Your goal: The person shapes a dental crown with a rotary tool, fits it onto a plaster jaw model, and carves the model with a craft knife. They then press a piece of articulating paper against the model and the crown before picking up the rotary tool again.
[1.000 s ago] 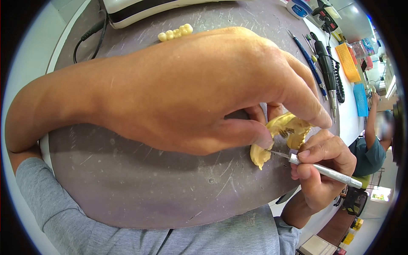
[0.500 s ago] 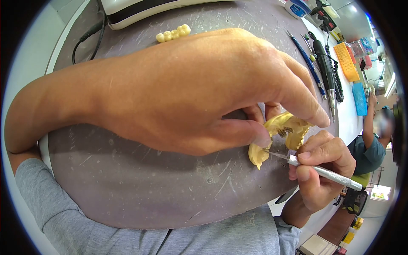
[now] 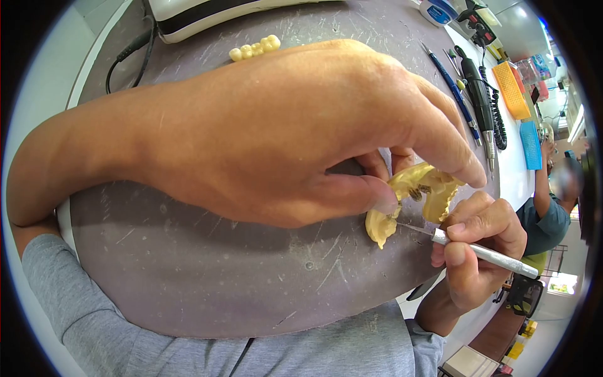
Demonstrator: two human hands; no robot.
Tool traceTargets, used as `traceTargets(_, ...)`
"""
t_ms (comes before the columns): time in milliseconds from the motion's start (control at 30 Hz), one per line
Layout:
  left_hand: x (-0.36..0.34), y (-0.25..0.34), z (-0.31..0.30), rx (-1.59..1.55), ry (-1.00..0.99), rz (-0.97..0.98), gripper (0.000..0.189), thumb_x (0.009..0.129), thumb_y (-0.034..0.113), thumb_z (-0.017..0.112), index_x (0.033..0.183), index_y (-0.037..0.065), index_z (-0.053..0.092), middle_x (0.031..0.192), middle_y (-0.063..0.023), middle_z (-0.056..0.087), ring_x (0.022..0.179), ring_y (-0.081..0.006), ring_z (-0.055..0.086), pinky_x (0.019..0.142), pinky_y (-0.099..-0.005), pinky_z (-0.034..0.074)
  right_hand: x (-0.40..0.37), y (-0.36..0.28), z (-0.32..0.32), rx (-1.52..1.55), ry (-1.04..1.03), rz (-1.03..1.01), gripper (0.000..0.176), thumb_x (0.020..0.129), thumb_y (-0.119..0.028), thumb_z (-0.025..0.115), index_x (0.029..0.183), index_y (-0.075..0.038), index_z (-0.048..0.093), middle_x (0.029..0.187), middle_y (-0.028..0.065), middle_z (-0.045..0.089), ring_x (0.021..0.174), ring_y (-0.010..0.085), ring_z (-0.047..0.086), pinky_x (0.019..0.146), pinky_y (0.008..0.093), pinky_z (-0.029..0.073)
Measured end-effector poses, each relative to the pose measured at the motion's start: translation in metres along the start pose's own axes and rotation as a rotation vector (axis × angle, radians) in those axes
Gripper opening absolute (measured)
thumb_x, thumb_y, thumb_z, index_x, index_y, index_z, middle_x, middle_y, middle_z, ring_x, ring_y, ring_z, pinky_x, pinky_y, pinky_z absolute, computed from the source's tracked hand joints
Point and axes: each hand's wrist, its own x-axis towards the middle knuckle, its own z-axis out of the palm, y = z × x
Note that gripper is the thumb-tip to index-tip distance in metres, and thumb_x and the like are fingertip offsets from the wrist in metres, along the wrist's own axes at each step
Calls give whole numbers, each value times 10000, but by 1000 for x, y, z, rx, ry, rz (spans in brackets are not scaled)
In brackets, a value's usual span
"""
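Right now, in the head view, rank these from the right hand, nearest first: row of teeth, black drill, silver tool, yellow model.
1. Silver tool: in the right hand itself.
2. Yellow model: just left of that hand, under the left hand.
3. Black drill: beyond, toward the table's right edge.
4. Row of teeth: farthest, beyond the left forearm.

Single head cam, worn up top, looks fwd & steeply down at the table [image 3: 251, 270], v. close to the left hand [image 3: 301, 138], which fills much of mid-frame. Wide fisheye w/ dark corners: wearer's shirt [image 3: 339, 342] comes in below that hand, a cropped white device [image 3: 213, 17] sits beyond it, & a co-worker [image 3: 548, 229] shows small, far bg, past the right hand [image 3: 482, 242].
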Motion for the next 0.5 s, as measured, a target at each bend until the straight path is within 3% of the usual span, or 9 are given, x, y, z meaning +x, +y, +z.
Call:
traceTargets(167, -1, -4, -4, 103, -54, 13, 459, 833, 117, 703, 1266, -20, 638, 1207, -193, 638, 1005, -308, 653, 871, -367, 528, 2, -2, 1, -24, -25, -7, 148, 686, 14, 759, 807, 18, 674, 739, 162, 686, 604, 148, 629, 573, 217, 464)
traceTargets(233, 1, 0, -4, 19, -31, 30, 470, 806, 23, 689, 1269, -26, 633, 1220, -195, 631, 1005, -302, 652, 853, -355, 534, 2, -1, 1, -33, -31, -5, 148, 688, 20, 757, 812, 19, 676, 743, 161, 687, 605, 148, 632, 574, 215, 463)
traceTargets(333, 2, 1, -6, 26, -43, 34, 470, 802, 2, 677, 1269, -22, 635, 1216, -198, 630, 1003, -303, 653, 850, -355, 536, 1, 0, 1, -27, -30, -25, 148, 689, 25, 756, 815, 20, 678, 746, 162, 689, 605, 146, 634, 572, 214, 462)
traceTargets(367, 2, 4, -6, 26, -42, 34, 470, 802, 2, 677, 1269, -22, 635, 1216, -198, 630, 1003, -303, 653, 850, -355, 536, 1, 1, 1, -38, -36, -36, 151, 691, 22, 760, 819, 19, 680, 748, 162, 689, 603, 147, 635, 571, 215, 463)
traceTargets(433, 1, 12, -7, -37, -76, -175, 463, 817, 72, 692, 1269, -13, 638, 1201, -197, 637, 1007, -311, 653, 871, -372, 532, 1, 1, 0, -48, -44, -45, 153, 693, 19, 763, 823, 19, 683, 751, 161, 689, 601, 147, 636, 570, 216, 465)
traceTargets(500, -1, 6, -3, -27, -38, -120, 460, 827, 104, 694, 1270, -9, 639, 1197, -194, 640, 1007, -314, 653, 877, -377, 531, 1, -1, 0, -38, -38, -11, 152, 691, 10, 773, 818, 19, 689, 743, 163, 692, 600, 156, 643, 569, 223, 470)
